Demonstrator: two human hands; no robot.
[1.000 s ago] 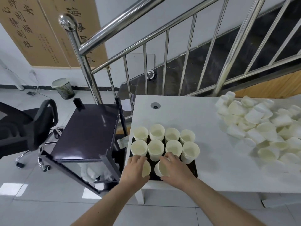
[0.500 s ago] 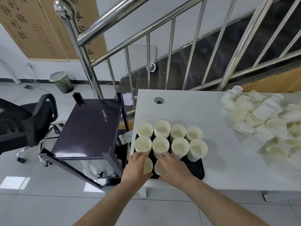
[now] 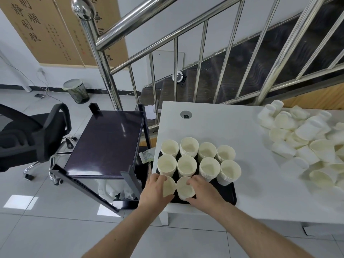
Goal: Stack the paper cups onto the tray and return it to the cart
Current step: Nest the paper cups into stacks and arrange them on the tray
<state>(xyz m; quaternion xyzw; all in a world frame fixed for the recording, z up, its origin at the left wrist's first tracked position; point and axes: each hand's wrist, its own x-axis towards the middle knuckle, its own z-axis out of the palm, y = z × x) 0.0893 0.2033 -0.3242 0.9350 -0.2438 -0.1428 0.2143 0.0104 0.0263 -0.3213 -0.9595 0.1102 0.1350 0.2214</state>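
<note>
A black tray (image 3: pixel 228 194) lies at the near left corner of the white table (image 3: pixel 232 127). On it stand several stacks of cream paper cups (image 3: pixel 187 165), in two rows. In the front row my left hand (image 3: pixel 154 192) is shut on a tilted cup (image 3: pixel 169 186) at the tray's left edge. Beside it, my right hand (image 3: pixel 203 190) grips an upright cup (image 3: pixel 184 188). A heap of loose paper cups (image 3: pixel 305 138) lies at the table's right. The dark cart (image 3: pixel 106 142) stands just left of the table, its top shelf bare.
A steel stair railing (image 3: pixel 104 71) rises behind the cart and table. A black office chair (image 3: pixel 28 138) stands on the tiled floor at the left, a bin (image 3: pixel 76 91) by the wall. White bags (image 3: pixel 119 190) fill the cart's lower shelf.
The view has shifted left and closer. Both hands stay on the two front cups; the left cup now leans more to the right.
</note>
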